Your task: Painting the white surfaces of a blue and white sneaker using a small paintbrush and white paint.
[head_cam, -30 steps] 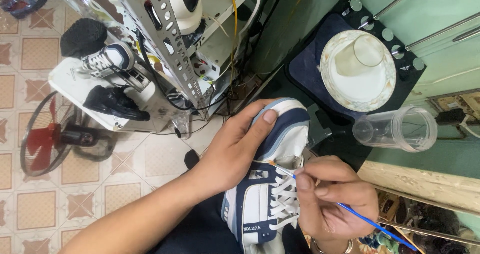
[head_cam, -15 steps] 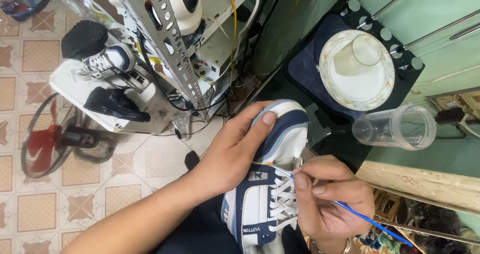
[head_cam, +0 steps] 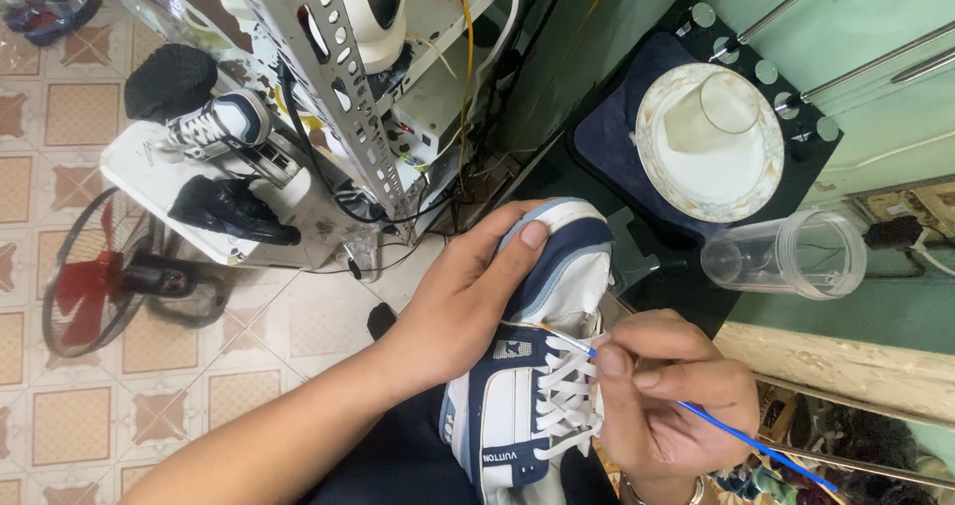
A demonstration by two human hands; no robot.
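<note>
A white and navy sneaker (head_cam: 542,386) with white laces rests on my lap, toe pointing away from me. My left hand (head_cam: 468,296) grips it from the left side, thumb pressed on the pale blue toe cap. My right hand (head_cam: 667,396) pinches a thin blue-handled brush (head_cam: 736,433) like a pen. The brush's light tip touches the seam just behind the toe cap, above the laces. The rest of the blue handle sticks out past my hand toward the lower right.
A white plate with a cup (head_cam: 708,139) sits on a dark tray ahead. A clear plastic jar (head_cam: 786,254) lies on its side to the right. On the tiled floor to the left stand a red fan (head_cam: 95,286), more sneakers (head_cam: 219,127) and a metal rack (head_cam: 338,87).
My right hand and the brush shifted slightly along the seam behind the toe cap. The left hand and the sneaker stayed as they were.
</note>
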